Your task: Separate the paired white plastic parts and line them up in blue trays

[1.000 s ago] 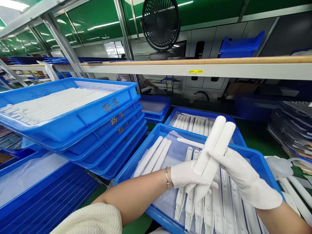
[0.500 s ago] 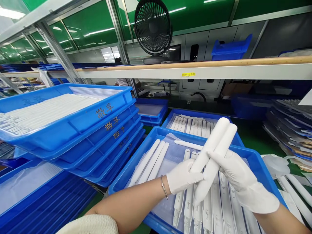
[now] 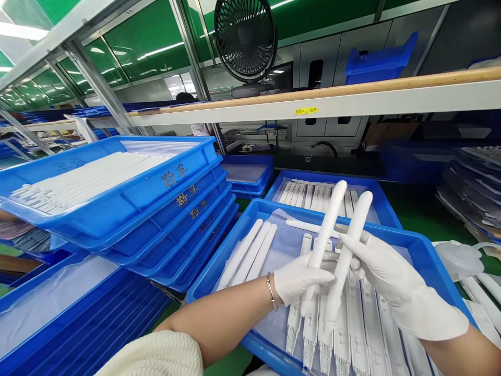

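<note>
In the head view, a stack of blue trays (image 3: 195,211) stands left of the front tray (image 3: 440,269); a rear tray (image 3: 385,206) sits just behind that one, below a shelf (image 3: 254,110) bearing a black fan (image 3: 246,36). The surface (image 3: 428,214) is green. Over the front tray, the gloved left grip (image 3: 307,277) pinches one white strip (image 3: 330,222), the right grip (image 3: 362,256) a second strip (image 3: 355,224), both tilted, upper ends jutting past the grips.

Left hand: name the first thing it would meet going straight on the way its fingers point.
For the left hand, most likely the white piece held in the right hand; the gap in depth is unclear.
</note>
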The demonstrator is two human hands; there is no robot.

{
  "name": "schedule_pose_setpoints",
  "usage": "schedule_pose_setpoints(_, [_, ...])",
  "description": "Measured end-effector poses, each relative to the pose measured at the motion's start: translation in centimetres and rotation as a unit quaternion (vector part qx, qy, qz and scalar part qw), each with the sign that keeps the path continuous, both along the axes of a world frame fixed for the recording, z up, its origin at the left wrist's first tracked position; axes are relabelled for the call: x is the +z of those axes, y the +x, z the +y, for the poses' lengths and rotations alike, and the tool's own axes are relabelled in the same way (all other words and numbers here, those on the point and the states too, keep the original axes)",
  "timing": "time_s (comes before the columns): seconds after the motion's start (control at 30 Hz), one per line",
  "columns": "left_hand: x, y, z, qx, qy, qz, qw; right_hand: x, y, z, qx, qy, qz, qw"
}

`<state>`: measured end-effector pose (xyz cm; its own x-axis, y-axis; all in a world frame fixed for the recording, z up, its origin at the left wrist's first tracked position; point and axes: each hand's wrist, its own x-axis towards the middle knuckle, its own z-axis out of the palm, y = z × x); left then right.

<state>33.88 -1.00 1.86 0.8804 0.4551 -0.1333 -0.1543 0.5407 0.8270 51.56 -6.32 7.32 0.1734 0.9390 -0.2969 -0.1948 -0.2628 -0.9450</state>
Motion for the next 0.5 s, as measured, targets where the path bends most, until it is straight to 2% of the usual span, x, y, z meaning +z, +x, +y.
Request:
schedule_pose_setpoints(0.07, [0.1, 0.1, -0.1, -0.059, 0.012, -0.013, 0.998, 0.2, -0.2, 0.0, 0.032, 0.007, 0.017, 0.999])
schedule_pose_setpoints(0.13, [0.0, 0.2, -0.2, -0.087, -0.002, -0.019, 0.996, 0.4, -0.4, -0.1, 0.046, 0.019, 0.021, 0.999])
schedule_pose_setpoints(0.4, [-1.1, 0.6, -0.4, -0.11, -0.056, -0.002, 0.992, 0.1, -0.4, -0.1, 0.059, 0.042, -0.013, 0.997])
schedule_pose_setpoints(0.5, [-1.4, 0.5, -0.3, -0.148, -0.065, -0.003, 0.987, 0.2, 0.0, -0.1, 0.094, 0.052, -0.005, 0.994])
